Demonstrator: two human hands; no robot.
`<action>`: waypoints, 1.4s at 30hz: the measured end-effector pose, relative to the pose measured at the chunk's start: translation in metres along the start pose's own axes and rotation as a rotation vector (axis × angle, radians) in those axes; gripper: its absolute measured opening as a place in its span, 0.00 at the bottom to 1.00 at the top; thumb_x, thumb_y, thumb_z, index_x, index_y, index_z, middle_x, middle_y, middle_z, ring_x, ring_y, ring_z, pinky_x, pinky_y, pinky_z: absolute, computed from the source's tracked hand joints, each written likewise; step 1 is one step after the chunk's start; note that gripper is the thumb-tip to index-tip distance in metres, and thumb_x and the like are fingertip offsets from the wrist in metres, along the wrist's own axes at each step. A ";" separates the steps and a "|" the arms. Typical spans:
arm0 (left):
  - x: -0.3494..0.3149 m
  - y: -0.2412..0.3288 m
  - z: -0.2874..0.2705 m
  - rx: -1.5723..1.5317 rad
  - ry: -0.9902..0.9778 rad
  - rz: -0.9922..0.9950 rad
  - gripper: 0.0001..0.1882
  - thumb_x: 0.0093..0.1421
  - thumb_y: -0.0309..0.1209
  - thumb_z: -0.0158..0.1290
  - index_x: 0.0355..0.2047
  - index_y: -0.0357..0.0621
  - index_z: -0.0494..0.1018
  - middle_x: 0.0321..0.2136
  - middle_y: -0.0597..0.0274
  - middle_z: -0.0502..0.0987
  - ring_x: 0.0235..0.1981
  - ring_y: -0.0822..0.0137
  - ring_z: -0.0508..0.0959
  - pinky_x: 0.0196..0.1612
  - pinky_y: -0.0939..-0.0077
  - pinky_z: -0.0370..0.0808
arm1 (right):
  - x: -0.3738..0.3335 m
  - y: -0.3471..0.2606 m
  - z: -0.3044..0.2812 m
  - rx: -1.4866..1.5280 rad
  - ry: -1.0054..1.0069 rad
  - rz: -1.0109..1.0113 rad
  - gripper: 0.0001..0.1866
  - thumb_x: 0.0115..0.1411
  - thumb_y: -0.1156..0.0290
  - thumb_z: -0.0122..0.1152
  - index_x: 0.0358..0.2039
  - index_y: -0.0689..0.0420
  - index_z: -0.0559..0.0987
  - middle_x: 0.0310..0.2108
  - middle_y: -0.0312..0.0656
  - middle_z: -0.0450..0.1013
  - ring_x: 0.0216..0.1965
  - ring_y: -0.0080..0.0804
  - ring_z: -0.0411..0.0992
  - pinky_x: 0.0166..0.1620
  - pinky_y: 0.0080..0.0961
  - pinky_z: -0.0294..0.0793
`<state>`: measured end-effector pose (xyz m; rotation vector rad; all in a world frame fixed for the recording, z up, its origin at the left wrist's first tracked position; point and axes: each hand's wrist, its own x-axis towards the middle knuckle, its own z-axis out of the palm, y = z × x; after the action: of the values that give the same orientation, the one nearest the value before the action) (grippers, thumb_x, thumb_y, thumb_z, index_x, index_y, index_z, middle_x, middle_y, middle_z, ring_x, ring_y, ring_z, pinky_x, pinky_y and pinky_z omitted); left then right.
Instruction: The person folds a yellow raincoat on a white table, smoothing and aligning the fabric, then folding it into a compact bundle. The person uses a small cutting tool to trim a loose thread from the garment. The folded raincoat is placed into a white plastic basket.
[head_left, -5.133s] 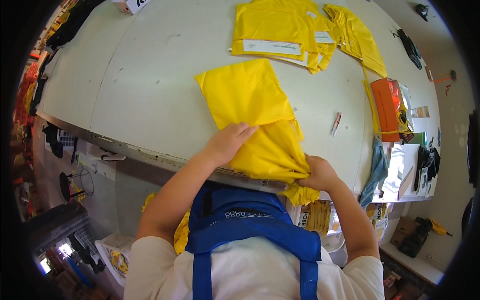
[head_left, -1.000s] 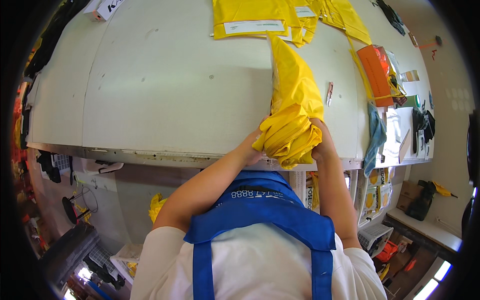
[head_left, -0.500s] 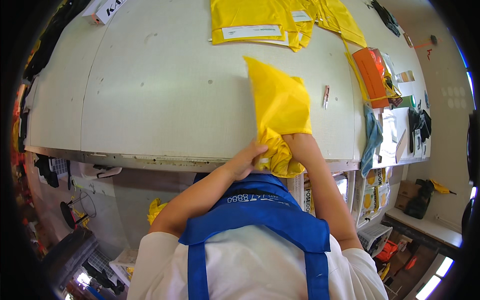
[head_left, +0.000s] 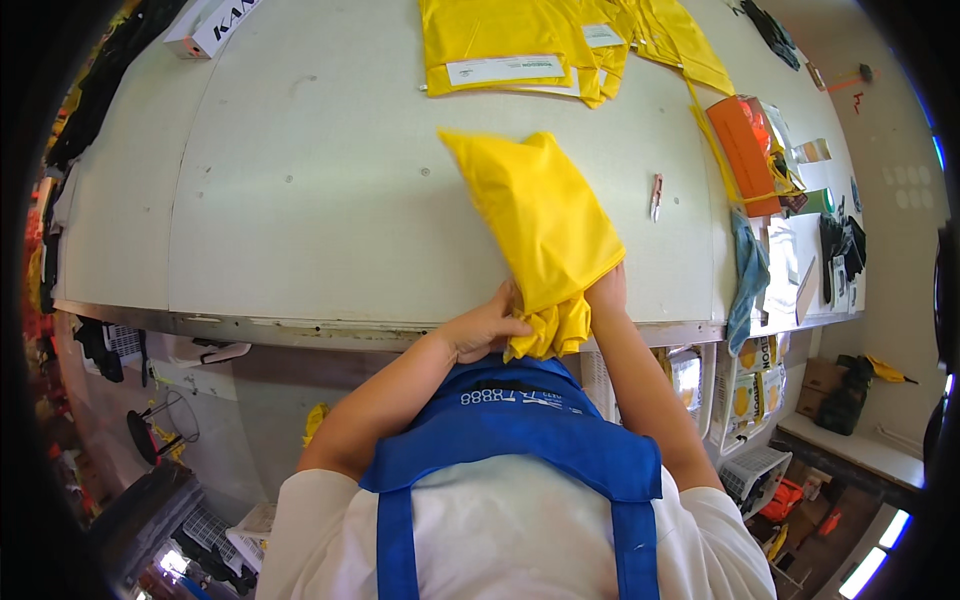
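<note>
A glossy yellow fabric piece point(head_left: 545, 225) is up in front of me over the near edge of the worktable point(head_left: 330, 230). Its upper part spreads out to a point at the far left, while its lower end is bunched into folds. My left hand point(head_left: 482, 322) is closed on the gathered folds, thumb across the front. On the other side, my right hand point(head_left: 607, 290) grips the right edge, its fingers mostly hidden behind the fabric.
Flat yellow fabric pieces with white labels point(head_left: 505, 70) lie at the far side. Small red-handled snips point(head_left: 656, 197) rest to the right, near an orange box point(head_left: 742, 155) and a blue cloth point(head_left: 746, 280). A white box point(head_left: 205, 30) stands far left.
The top of the yellow fabric has swung left and now leans that way. My right hand has slipped further behind its edge; my left hand has shifted slightly left and down.
</note>
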<state>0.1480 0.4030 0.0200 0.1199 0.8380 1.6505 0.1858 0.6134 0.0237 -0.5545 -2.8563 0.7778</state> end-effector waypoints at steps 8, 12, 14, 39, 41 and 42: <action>-0.009 -0.015 -0.013 -0.442 0.024 -0.060 0.31 0.57 0.34 0.52 0.59 0.42 0.57 0.55 0.58 0.67 0.55 0.66 0.69 0.58 0.69 0.65 | 0.002 -0.055 -0.015 -0.469 -0.180 -0.436 0.27 0.59 0.54 0.49 0.57 0.53 0.67 0.59 0.44 0.62 0.62 0.43 0.54 0.63 0.40 0.50; -0.008 -0.011 -0.011 -0.213 0.054 -0.070 0.36 0.52 0.32 0.57 0.60 0.41 0.56 0.55 0.56 0.66 0.56 0.64 0.68 0.59 0.69 0.65 | 0.012 -0.068 -0.009 -0.372 -0.260 -0.495 0.31 0.58 0.51 0.50 0.60 0.49 0.64 0.61 0.41 0.59 0.65 0.40 0.49 0.65 0.38 0.44; -0.011 -0.017 -0.021 -0.217 0.031 -0.054 0.37 0.51 0.31 0.58 0.60 0.41 0.56 0.55 0.56 0.66 0.56 0.63 0.68 0.59 0.69 0.65 | 0.026 -0.064 -0.010 -0.201 -0.406 -0.415 0.31 0.58 0.51 0.50 0.60 0.48 0.63 0.62 0.41 0.59 0.65 0.39 0.49 0.65 0.35 0.46; -0.050 0.041 0.016 1.560 0.792 0.628 0.32 0.47 0.27 0.57 0.54 0.41 0.60 0.47 0.49 0.67 0.52 0.56 0.67 0.55 0.63 0.63 | 0.035 -0.060 0.046 -0.046 -0.363 -0.284 0.39 0.58 0.46 0.51 0.65 0.48 0.53 0.66 0.42 0.49 0.66 0.42 0.45 0.66 0.38 0.42; -0.016 0.030 0.015 1.805 0.660 0.697 0.23 0.50 0.29 0.53 0.47 0.43 0.65 0.43 0.51 0.68 0.47 0.55 0.70 0.48 0.63 0.67 | 0.029 -0.066 0.046 -0.116 -0.311 -0.316 0.39 0.58 0.46 0.51 0.65 0.48 0.53 0.66 0.42 0.49 0.66 0.42 0.45 0.66 0.38 0.42; 0.003 0.033 0.014 1.930 0.588 0.736 0.18 0.51 0.31 0.51 0.44 0.44 0.68 0.41 0.52 0.68 0.44 0.54 0.71 0.44 0.63 0.70 | 0.027 -0.069 0.045 -0.125 -0.301 -0.325 0.39 0.58 0.46 0.51 0.65 0.48 0.53 0.66 0.42 0.49 0.66 0.42 0.45 0.66 0.38 0.42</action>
<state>0.1270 0.4114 0.0483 1.4208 2.8148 0.8058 0.1293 0.5473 0.0210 0.0255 -3.1657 0.6780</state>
